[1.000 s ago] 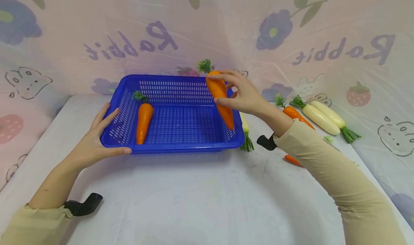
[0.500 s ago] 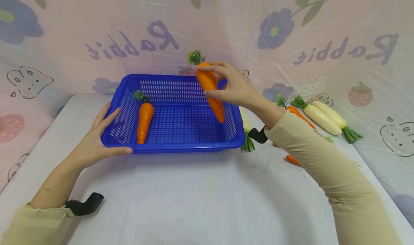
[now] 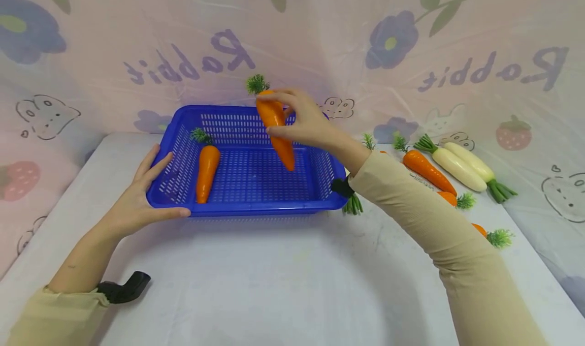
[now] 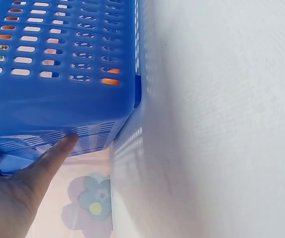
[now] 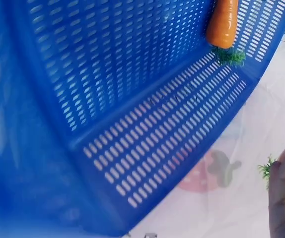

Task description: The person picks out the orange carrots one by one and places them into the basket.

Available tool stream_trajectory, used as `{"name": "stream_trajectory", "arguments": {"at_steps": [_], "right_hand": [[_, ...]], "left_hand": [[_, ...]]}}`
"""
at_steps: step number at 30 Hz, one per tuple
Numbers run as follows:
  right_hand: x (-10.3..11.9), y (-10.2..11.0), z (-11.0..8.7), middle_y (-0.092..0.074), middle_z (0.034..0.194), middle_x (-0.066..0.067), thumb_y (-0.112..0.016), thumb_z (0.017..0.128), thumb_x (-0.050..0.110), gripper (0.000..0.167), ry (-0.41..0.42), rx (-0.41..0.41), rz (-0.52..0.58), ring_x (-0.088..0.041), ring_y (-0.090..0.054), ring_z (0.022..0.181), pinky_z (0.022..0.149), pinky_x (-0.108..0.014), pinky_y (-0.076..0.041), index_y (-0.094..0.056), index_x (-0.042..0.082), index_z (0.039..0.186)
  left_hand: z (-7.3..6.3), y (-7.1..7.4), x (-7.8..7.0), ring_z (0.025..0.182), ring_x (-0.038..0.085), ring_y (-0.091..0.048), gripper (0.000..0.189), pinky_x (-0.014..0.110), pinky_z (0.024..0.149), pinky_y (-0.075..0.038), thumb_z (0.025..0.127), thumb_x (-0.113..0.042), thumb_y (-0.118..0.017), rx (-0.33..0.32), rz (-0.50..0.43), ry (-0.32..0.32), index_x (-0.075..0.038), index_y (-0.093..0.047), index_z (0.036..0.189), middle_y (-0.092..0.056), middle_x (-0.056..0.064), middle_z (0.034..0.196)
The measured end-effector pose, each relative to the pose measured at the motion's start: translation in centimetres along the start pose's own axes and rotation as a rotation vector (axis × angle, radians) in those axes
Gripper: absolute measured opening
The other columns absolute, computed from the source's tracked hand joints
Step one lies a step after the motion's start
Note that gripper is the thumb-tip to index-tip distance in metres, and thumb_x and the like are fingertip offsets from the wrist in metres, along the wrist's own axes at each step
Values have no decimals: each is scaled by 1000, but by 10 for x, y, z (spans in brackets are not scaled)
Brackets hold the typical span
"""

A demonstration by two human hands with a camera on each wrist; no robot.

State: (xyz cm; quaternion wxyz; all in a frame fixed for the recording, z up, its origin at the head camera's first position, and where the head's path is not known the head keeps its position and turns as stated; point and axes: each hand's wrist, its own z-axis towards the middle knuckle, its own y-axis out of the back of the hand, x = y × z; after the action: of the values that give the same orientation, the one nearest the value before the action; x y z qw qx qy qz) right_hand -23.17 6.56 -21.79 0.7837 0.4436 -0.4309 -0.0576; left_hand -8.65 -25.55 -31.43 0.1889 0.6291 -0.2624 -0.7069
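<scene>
Your right hand (image 3: 308, 122) pinches a steeply tilted carrot (image 3: 277, 127), tip down-right. Your left hand (image 3: 137, 201), fingers spread, touches the basket (image 3: 260, 207). Right-wrist view crops the held carrot.

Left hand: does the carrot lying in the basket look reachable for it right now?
Probably yes: the left hand touches the left end of the basket, close to that carrot, and nothing covers it, though the hand must clear the rim first.

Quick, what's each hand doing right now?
Left hand: open, fingers spread and touching the left end of the blue basket.
Right hand: closed, holding a carrot by its thicker end.
</scene>
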Motion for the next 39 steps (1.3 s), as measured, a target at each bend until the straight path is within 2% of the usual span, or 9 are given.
{"name": "stream_trajectory", "arguments": {"at_steps": [4, 12, 22, 27, 39], "right_hand": [[-2, -13, 9, -43, 144, -9, -69, 83, 18, 57, 19, -5, 31, -23, -45, 118, 88, -38, -52, -53, 16, 138], [-6, -36, 26, -42, 144, -10, -71, 83, 19, 59, -26, 4, 73, -22, -42, 125, 88, -32, -52, -52, 15, 139], [-10, -57, 32, -40, 143, -14, -69, 85, 21, 59, -102, 60, 78, -28, -53, 110, 87, -33, -53, -50, 17, 141], [-19, -69, 34, -40, 143, -14, -68, 86, 20, 58, -128, 69, 106, -28, -52, 112, 90, -33, -53, -49, 17, 141], [-22, -85, 41, -45, 136, -13, -68, 86, 21, 58, -137, 143, 76, -24, -47, 117, 95, -32, -51, -50, 16, 140]], "left_hand": [[0, 0, 3, 146, 42, 14, 110, 80, 101, -1, 74, -23, -82, 12, -9, -5, -24, -9, 156, 19, -6, 160], [-1, 0, 1, 146, 40, 13, 110, 80, 102, -2, 73, -22, -83, 8, -23, -12, -23, -10, 156, 18, -7, 161], [0, 1, 0, 146, 40, 11, 109, 80, 103, -3, 73, -22, -83, 4, -27, -20, -23, -12, 156, 17, -7, 161], [1, 1, 2, 147, 39, 11, 109, 79, 104, -3, 73, -23, -83, 9, -33, -17, -22, -11, 156, 17, -7, 161], [0, 3, 1, 147, 40, 11, 110, 80, 103, -3, 72, -25, -83, 8, -24, -6, -24, -12, 156, 16, -7, 161]]}}
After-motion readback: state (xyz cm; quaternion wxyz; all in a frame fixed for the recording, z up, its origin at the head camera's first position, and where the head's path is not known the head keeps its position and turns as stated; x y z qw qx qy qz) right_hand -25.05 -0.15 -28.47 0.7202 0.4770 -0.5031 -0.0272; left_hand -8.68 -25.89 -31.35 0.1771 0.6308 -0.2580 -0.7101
